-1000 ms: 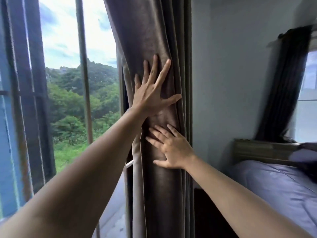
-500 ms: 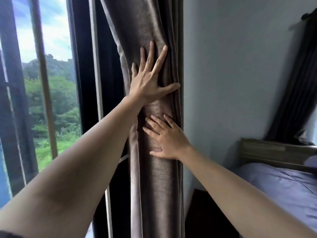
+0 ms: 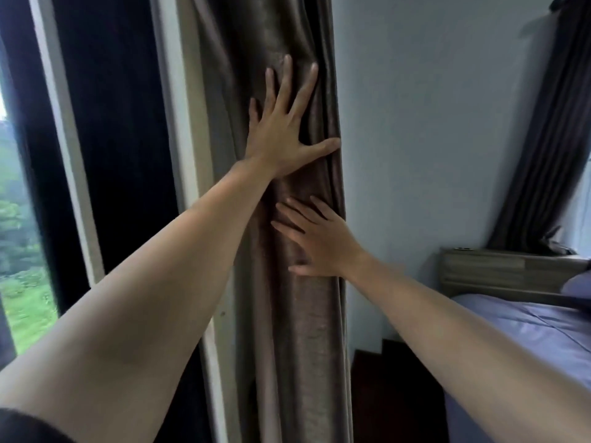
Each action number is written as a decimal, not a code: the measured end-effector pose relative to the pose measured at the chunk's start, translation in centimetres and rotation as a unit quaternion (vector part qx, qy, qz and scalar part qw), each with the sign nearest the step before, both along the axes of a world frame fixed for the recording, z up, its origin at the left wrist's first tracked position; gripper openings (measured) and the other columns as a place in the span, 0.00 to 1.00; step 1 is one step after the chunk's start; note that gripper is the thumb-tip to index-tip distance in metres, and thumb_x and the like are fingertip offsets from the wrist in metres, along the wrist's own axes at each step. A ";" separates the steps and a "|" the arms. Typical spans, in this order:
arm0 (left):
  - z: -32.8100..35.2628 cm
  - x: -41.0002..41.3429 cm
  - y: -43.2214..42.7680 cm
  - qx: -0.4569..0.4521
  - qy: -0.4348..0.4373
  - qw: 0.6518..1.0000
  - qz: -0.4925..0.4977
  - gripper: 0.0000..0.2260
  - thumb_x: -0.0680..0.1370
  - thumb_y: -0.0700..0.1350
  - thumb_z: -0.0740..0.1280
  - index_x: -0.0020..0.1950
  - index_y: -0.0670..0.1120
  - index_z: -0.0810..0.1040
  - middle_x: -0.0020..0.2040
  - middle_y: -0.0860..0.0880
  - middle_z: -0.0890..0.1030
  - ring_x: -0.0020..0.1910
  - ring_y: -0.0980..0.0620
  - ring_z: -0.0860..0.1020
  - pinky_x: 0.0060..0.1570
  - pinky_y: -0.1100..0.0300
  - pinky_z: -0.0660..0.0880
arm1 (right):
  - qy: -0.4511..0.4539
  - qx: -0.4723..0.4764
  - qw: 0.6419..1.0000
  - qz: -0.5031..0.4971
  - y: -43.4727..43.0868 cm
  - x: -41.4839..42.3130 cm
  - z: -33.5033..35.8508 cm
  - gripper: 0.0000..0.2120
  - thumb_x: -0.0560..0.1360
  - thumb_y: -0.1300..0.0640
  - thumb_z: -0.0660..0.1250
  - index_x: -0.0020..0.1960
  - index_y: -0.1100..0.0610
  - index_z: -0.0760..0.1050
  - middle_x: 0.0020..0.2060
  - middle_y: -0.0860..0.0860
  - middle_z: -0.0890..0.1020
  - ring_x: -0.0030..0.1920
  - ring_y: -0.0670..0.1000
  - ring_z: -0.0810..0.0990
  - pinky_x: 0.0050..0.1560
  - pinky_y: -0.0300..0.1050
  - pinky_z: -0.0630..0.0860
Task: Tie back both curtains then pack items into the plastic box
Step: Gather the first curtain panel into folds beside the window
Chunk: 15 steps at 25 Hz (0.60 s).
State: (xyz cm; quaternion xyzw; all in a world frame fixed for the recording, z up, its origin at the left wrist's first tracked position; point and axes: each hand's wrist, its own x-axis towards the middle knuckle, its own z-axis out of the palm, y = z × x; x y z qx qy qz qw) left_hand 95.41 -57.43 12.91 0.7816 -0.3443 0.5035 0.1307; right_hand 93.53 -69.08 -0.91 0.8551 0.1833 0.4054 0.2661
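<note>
A brown curtain (image 3: 300,330) hangs gathered in a narrow bunch against the corner of the wall beside the window. My left hand (image 3: 281,135) presses flat on it with fingers spread and straight, thumb out to the right edge of the folds. Just below, my right hand (image 3: 319,241) lies flat on the same bunch, fingers straight and pointing up-left. A second dark curtain (image 3: 543,139) hangs at the far right, drawn in at its lower end. No plastic box is in view.
The white window frame (image 3: 188,155) and a dark pane stand left of the curtain, with greenery outside. A bed with purple bedding (image 3: 527,334) and a wooden headboard (image 3: 499,273) fills the lower right. Dark floor (image 3: 393,394) shows between bed and curtain.
The view has swung right, so the window has slid leftward. Both hands stay flat on the gathered curtain, which now sits closer against the wall corner.
</note>
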 end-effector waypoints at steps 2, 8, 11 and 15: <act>0.4 2.0 -1.2 0.000 -0.002 1.000 0.011 0.49 0.66 0.75 0.57 0.77 0.53 0.41 0.78 0.43 0.40 0.76 0.38 0.40 0.69 0.32 0.47 | -0.009 -0.001 1.000 0.025 -1.4 2.2 0.0 0.40 0.64 0.35 0.67 0.71 0.51 0.65 0.72 0.55 0.66 0.74 0.56 0.62 0.72 0.52 0.42; -0.2 6.2 -4.4 -0.001 0.006 0.999 0.033 0.49 0.67 0.74 0.59 0.77 0.51 0.42 0.78 0.43 0.40 0.76 0.38 0.40 0.69 0.32 0.47 | -0.044 -0.041 0.996 0.066 -5.6 8.4 0.0 0.41 0.62 0.34 0.68 0.70 0.53 0.68 0.70 0.57 0.70 0.71 0.58 0.66 0.71 0.54 0.47; -0.3 7.0 -4.5 -0.017 -0.001 0.998 0.055 0.49 0.67 0.73 0.60 0.78 0.49 0.44 0.78 0.42 0.41 0.76 0.38 0.41 0.68 0.32 0.47 | -0.059 -0.058 0.990 0.118 -6.1 10.3 0.1 0.41 0.63 0.35 0.68 0.70 0.54 0.68 0.70 0.57 0.69 0.71 0.58 0.66 0.71 0.54 0.46; -0.6 6.3 -3.9 -0.043 0.002 0.996 0.076 0.48 0.69 0.71 0.61 0.78 0.47 0.44 0.78 0.41 0.43 0.76 0.39 0.43 0.70 0.32 0.49 | -0.076 -0.073 0.971 0.216 -5.5 10.8 -0.1 0.41 0.64 0.36 0.69 0.70 0.55 0.67 0.70 0.58 0.69 0.72 0.58 0.65 0.71 0.54 0.47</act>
